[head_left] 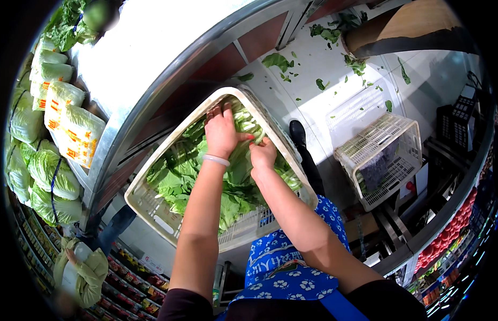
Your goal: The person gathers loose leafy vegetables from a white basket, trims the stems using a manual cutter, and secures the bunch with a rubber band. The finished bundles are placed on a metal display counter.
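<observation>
Head view: we see both bare forearms coming up from the lower edge into a white plastic crate (152,211) full of leafy greens (179,171). Left hand (221,131) lies flat, palm down, fingers spread on the greens near the crate's far corner; not closed on anything, just pressing on the leaves. A pale bangle (216,159) sits on that wrist. Right hand (263,155) is just beside it, touching it at the thumb side, fingers curled down into the greens; we can't tell whether it actually clamps a leaf, the fingertips are buried. The crate is tilted, resting against the metal edge of a display counter (169,80). Blue floral apron (292,273) shows below the arms. At left, wrapped cabbages (72,125) are stacked on the counter. At right, a second white crate (382,158) lies on its side on the pale floor, well apart, with loose leaf scraps (278,61) scattered around. Another person in a light green jacket (86,275) stands lower left.
</observation>
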`<act>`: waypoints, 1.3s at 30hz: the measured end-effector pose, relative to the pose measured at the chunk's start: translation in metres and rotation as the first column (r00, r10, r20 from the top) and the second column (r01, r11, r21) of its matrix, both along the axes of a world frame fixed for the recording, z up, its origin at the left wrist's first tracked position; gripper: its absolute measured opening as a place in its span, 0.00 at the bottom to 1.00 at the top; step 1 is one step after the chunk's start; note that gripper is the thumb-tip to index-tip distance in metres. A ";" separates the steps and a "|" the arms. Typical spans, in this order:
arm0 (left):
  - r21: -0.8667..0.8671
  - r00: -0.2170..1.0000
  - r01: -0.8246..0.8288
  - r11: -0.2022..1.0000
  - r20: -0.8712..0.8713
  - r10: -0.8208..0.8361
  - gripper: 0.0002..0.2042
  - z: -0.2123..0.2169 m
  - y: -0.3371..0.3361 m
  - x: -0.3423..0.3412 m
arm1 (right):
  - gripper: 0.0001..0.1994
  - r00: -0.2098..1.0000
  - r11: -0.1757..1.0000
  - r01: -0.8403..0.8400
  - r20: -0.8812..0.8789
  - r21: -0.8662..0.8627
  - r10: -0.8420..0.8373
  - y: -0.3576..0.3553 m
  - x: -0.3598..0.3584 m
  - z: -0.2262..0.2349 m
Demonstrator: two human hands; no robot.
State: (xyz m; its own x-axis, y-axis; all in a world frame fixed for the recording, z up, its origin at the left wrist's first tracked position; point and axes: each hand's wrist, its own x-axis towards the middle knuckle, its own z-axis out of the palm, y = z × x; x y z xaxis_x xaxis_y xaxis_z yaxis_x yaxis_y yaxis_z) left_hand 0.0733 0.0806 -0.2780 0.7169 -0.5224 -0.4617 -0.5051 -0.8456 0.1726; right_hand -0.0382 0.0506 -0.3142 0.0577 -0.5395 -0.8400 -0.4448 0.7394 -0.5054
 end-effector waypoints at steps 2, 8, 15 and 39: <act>0.013 0.999 -0.013 1.000 0.044 0.012 0.56 -0.007 0.002 0.000 | 0.12 0.996 0.988 0.072 0.044 0.139 -0.079 -0.004 -0.006 -0.001; 0.174 0.998 -0.053 0.983 0.050 0.045 0.50 0.005 -0.013 -0.006 | 0.11 0.996 0.967 0.050 0.053 0.248 -0.065 -0.009 -0.012 -0.006; 0.046 0.999 0.001 0.999 -0.037 0.001 0.54 -0.001 0.006 -0.004 | 0.12 0.986 0.969 0.086 0.117 0.231 -0.115 -0.004 -0.009 -0.001; -0.484 0.937 -0.231 0.844 -0.343 0.061 0.62 -0.003 0.076 0.006 | 0.41 0.871 0.943 -0.235 0.483 0.236 0.096 0.004 -0.020 0.007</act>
